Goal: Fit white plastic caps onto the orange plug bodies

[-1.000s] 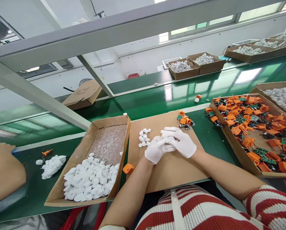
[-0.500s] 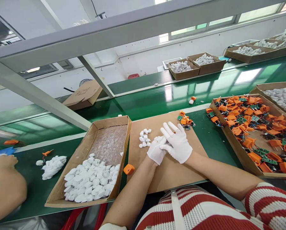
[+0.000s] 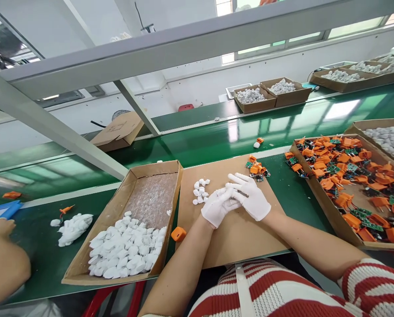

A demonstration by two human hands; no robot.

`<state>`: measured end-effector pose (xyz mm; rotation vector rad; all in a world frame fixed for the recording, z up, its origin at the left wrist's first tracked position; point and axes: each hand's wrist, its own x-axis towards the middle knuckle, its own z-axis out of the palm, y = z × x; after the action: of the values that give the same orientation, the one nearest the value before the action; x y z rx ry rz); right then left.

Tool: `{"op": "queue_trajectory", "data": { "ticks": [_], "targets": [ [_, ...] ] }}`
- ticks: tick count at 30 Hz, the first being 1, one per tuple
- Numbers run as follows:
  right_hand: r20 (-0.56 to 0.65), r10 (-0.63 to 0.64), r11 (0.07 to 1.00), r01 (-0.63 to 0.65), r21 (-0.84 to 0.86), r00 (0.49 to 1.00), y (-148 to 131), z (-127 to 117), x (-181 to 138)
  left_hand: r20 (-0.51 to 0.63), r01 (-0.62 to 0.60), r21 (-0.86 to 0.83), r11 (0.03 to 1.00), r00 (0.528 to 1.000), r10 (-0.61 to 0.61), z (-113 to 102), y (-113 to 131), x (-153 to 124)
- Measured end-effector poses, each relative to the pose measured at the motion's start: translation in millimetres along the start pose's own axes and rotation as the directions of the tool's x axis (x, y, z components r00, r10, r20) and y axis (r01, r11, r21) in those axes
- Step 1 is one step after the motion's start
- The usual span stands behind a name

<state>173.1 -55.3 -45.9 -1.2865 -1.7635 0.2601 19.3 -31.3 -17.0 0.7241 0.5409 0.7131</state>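
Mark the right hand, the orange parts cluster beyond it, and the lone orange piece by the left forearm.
Right hand (image 3: 252, 199): head view, back of glove.
Orange parts cluster (image 3: 255, 168): head view, central orange part.
Lone orange piece (image 3: 179, 234): head view, middle of its body.

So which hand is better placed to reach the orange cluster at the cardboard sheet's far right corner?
Right, I'd judge. The right hand lies nearer the orange cluster; the left hand sits farther off, closer to the white pieces. The two overlap, so they'd probably need parting first.
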Motion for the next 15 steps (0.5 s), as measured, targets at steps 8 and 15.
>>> {"op": "queue_trajectory", "data": {
  "ticks": [8,15],
  "targets": [
    [0.027,-0.065,0.908,0.07,-0.413,0.998,-17.8,7.1,-4.4,-0.011,-0.142,-0.031,0.989,0.99,0.142,6.2,-5.3,3.6],
    [0.13,-0.057,0.958,0.091,-0.272,0.99,-9.2,4.6,-0.7,-0.046,0.001,-0.021,1.0,0.999,-0.002,-2.1,-1.9,4.8]
  ]
}}
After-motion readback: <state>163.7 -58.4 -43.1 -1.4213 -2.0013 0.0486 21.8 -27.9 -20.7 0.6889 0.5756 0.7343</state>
